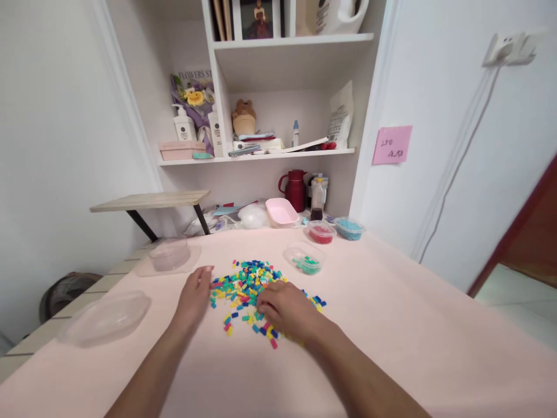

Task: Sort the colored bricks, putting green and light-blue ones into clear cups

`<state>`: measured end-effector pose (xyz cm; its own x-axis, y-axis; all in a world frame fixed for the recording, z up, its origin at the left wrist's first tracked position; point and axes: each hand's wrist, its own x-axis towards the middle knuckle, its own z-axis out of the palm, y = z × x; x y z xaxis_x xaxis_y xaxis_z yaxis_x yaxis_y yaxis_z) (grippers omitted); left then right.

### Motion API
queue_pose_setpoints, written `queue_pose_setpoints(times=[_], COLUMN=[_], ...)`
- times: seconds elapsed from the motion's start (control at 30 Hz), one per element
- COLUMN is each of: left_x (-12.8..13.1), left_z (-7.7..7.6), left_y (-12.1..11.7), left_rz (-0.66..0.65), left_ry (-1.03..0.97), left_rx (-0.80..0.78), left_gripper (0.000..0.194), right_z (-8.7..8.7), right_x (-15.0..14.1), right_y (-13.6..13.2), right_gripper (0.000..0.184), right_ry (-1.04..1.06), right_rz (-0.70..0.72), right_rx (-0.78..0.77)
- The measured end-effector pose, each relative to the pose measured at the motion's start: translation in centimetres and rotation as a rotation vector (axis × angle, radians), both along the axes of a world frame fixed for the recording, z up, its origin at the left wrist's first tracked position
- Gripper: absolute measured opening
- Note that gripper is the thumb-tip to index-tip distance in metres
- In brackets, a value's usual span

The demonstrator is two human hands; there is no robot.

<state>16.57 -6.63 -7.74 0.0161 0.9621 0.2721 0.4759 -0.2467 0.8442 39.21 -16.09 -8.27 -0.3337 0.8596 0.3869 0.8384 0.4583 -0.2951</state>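
Note:
A loose heap of small coloured plastic pieces (pixel 248 284), in blue, green, yellow, white and pink, lies spread on the pink tabletop (pixel 243 383). My left hand (pixel 196 293) rests at the heap's left edge, its fingers loosely stretched and nothing visible in them. Over the right part of the heap, my right hand (pixel 287 307) has its fingers curled down and drawn together among the pieces. Whatever is between those fingertips is hidden. Just behind the heap, a clear tub (pixel 315 251) has some green pieces in it.
Tubs of red pieces (pixel 322 233) and blue pieces (pixel 348 229) stand at the back right. On the left are a clear lid (pixel 104 316) and a clear container (pixel 169 255). A pink basin (pixel 282 212), a red jug (pixel 296 190) and a bottle (pixel 318 200) stand behind, under shelves.

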Motion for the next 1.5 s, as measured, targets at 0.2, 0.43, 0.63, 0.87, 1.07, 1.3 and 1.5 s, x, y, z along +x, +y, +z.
queue_pose_setpoints(times=[0.2,0.43,0.63,0.87,1.07,1.3,1.5], left_x=[-1.3,-0.4,-0.2,-0.6,-0.5,-0.2,0.0], left_z=[-1.5,-1.4,-1.1,-0.7,-0.8,-0.5,-0.6], left_y=[1.1,-0.1,-0.1,0.0,0.1,-0.2,-0.2], left_rz=[0.187,0.126,0.113,0.131,0.099,0.031,-0.006], left_ry=[-0.134,0.032,0.134,0.199,0.289,0.402,0.445], left_rx=[-0.005,0.043,0.068,0.092,0.101,0.076,0.079], left_gripper=[0.045,0.031,0.033,0.033,0.033,0.032,0.032], right_z=[-0.3,0.1,0.6,0.1,0.3,0.4,0.2], right_x=[-0.2,-0.6,-1.0,-0.7,0.4,0.7,-0.1], right_y=[0.1,0.1,-0.3,-0.2,0.1,0.0,0.0], right_gripper=[0.017,0.020,0.018,0.030,0.034,0.011,0.013], right_ry=[0.040,0.075,0.155,0.310,0.433,0.229,0.061], right_rz=[0.056,0.035,0.029,0.010,0.022,-0.077,-0.068], right_rx=[-0.072,-0.118,-0.154,-0.193,-0.180,-0.160,-0.127])
